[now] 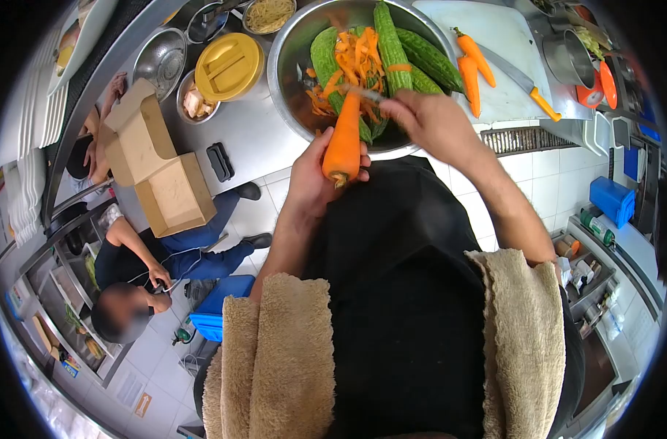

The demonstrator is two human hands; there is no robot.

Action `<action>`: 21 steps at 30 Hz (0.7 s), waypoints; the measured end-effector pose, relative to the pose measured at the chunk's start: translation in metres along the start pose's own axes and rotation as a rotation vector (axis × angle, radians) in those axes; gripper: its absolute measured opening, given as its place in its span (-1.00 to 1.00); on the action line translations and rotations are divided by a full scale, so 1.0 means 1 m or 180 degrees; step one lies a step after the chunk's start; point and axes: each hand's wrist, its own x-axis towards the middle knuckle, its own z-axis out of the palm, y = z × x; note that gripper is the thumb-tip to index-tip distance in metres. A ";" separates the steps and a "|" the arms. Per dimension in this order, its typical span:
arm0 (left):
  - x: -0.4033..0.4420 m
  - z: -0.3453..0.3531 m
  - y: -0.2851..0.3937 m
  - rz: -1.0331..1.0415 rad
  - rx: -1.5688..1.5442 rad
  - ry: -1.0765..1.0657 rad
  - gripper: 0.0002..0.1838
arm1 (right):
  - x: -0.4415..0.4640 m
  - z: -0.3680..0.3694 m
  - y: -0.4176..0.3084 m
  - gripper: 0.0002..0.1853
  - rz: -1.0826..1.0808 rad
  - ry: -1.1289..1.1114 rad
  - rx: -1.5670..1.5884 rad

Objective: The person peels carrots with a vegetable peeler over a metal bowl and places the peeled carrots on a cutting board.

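Note:
My left hand (pixel 311 175) is closed around the thick end of an orange carrot (pixel 343 150), whose thin end points into a large steel bowl (pixel 276 73). In my right hand (pixel 439 126) is a peeler (pixel 364 92), blurred by motion, its head at the carrot's upper end. Orange peelings (pixel 359 53) lie in the bowl on top of several long green ridged gourds (pixel 390 36). To the right, two carrots (pixel 468 82) rest on a white cutting board (pixel 520 33) beside a knife (pixel 512 73) with an orange handle.
Left of the bowl stand a yellow-lidded container (pixel 231 67), a small bowl of pale pieces (pixel 199 102) and an open cardboard box (pixel 174 196). A black case (pixel 219 161) lies near the counter edge. A seated person (pixel 132 245) is at the left. A steel pot (pixel 569 58) stands far right.

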 end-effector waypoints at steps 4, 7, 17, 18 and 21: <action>0.008 -0.015 -0.001 -0.0052 -0.0267 -0.0247 -0.45 | -0.027 -0.005 -0.035 -0.66 -0.0607 -0.0506 0.0400; 0.009 -0.015 -0.003 -0.0025 -0.0097 -0.0317 -0.45 | -0.032 0.004 -0.032 -0.62 -0.0596 -0.0369 0.0271; -0.001 0.002 -0.001 -0.0112 -0.0113 -0.0499 -0.36 | 0.005 0.021 0.046 -0.58 0.0282 0.0169 -0.0780; 0.000 0.003 -0.002 -0.0113 -0.0174 -0.0407 -0.36 | 0.001 0.015 0.031 -0.59 0.0269 0.0124 -0.0508; 0.003 0.002 -0.002 -0.0094 -0.0138 -0.0111 -0.38 | -0.014 0.003 -0.006 -0.63 -0.0055 -0.0148 0.0312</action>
